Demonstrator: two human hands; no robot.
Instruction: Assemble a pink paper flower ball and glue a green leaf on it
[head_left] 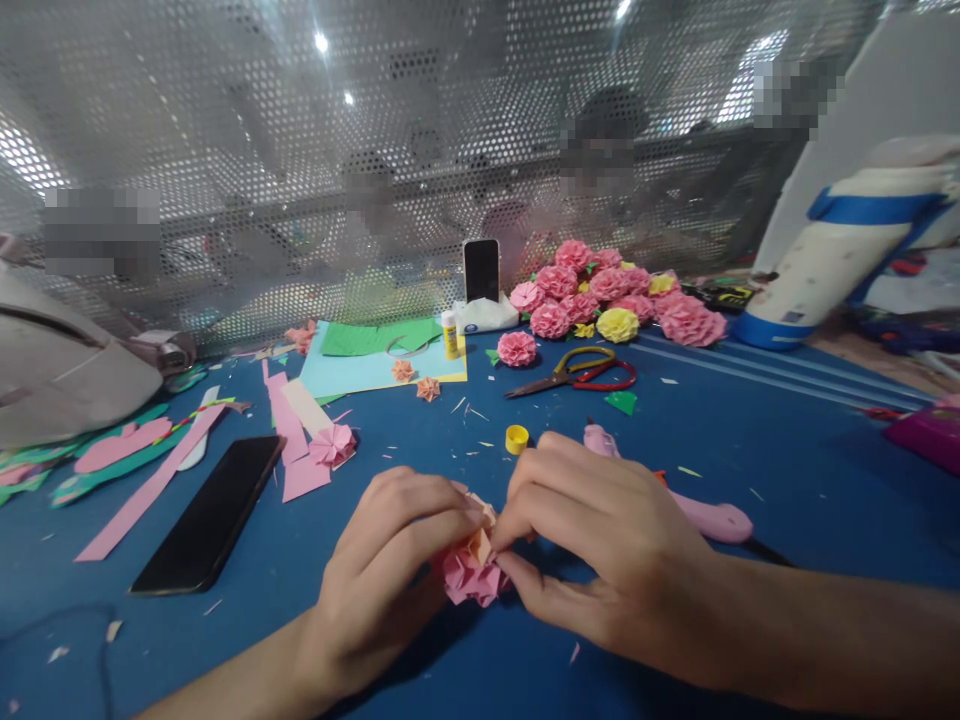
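Observation:
A pink and peach folded paper flower (476, 575) is held between my two hands just above the blue table. My left hand (397, 550) curls round its left side, with the fingertips on its top. From the right, my right hand (592, 530) pinches its edge between thumb and fingers. Behind my right hand lies a pink glue gun (709, 515), partly hidden by the hand. A small yellow cap (517, 439) sits on the table beyond the flower.
Red and yellow-handled scissors (577, 373) lie ahead, before a heap of pink and yellow paper flowers (592, 290). A glue stick (450, 335) stands on coloured paper sheets (360, 370). At left are a black phone (210, 515) and pink paper strips (161, 480); at right, a tall bottle (847, 250).

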